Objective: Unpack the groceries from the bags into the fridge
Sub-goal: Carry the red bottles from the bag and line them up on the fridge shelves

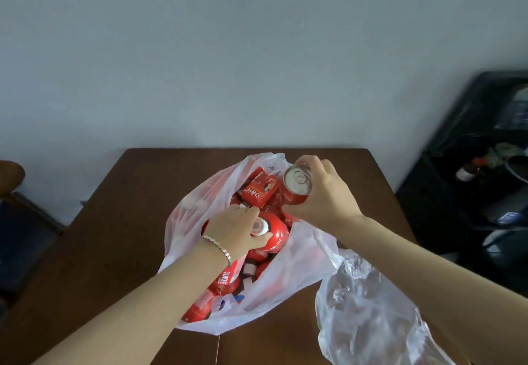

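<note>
A white plastic bag (297,267) stands open on the brown table (120,239), filled with several red drinks. My left hand (234,230) reaches into the bag and grips the white cap of a round red bottle (275,234). At the bag's far rim my right hand (325,193) holds a red can (297,186), its silver top facing me. A red carton (257,187) lies just left of the can. A red juice carton (225,279) sits under my left wrist.
A crumpled clear plastic bag (368,316) lies on the table at the near right. A dark cabinet (468,187) with small items stands to the right of the table. The grey wall (257,50) runs behind the table.
</note>
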The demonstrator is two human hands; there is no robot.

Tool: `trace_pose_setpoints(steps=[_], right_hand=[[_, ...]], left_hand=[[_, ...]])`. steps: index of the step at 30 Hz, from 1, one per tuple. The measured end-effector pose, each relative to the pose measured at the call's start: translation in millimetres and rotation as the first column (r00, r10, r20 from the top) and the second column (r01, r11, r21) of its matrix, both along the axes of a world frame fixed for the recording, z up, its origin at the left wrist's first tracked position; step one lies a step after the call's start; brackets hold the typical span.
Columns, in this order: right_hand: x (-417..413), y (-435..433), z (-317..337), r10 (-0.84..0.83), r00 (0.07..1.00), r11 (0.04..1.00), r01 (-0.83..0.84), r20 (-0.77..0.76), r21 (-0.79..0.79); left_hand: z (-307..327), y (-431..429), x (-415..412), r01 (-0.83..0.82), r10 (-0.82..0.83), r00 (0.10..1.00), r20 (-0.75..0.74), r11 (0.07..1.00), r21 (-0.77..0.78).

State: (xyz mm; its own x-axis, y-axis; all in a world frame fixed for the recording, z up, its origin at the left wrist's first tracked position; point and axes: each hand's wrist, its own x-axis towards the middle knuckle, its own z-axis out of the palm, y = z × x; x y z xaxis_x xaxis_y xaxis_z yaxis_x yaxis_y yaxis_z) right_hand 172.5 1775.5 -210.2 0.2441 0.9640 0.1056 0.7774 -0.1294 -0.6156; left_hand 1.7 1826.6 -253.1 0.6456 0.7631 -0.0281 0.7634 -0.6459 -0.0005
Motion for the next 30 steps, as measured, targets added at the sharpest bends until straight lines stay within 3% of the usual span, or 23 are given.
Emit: trace_pose_setpoints(steps=[4, 8, 16, 21, 25, 30], right_hand=[[3.7, -20.3, 32.1, -0.029, 0.993, 0.996, 0.039, 0.118, -0.08], [-5.1, -50.8, 47.9, -0.084, 0.968, 0.98, 0.123, 0.235, -0.156], [-28.8, -151.3, 64.1, -0.44, 0.861, 0.868, 0.48, 0.254, -0.125], [-44.3, -271.0, 70.3, -0.682, 0.672, 0.665, 0.734, 0.29, -0.138], [-69.1, -384.2, 81.4, -0.852, 0.44, 0.416, 0.898, 0.282, -0.145], [-120.2, -530.7, 88.4, -0.966, 0.099, 0.065, 0.987, 0.238, -0.145]], left_hand=[[46.3, -0.6, -3.3, 0.085, -0.089, 0.995, 0.054, 0.993, 0.076], [81.8, -7.1, -0.9, 0.237, -0.24, 0.968, 0.069, 0.97, 0.044], [104.1, -55.9, 30.3, 0.605, -0.618, 0.783, 0.071, 0.783, 0.143], [114.2, -146.7, 74.0, 0.829, -0.84, 0.523, 0.144, 0.54, 0.144], [121.3, -252.0, 103.3, 0.946, -0.963, 0.237, 0.13, 0.259, 0.195], [128.1, -407.8, 111.6, 0.96, -0.991, -0.084, 0.105, -0.052, 0.275]])
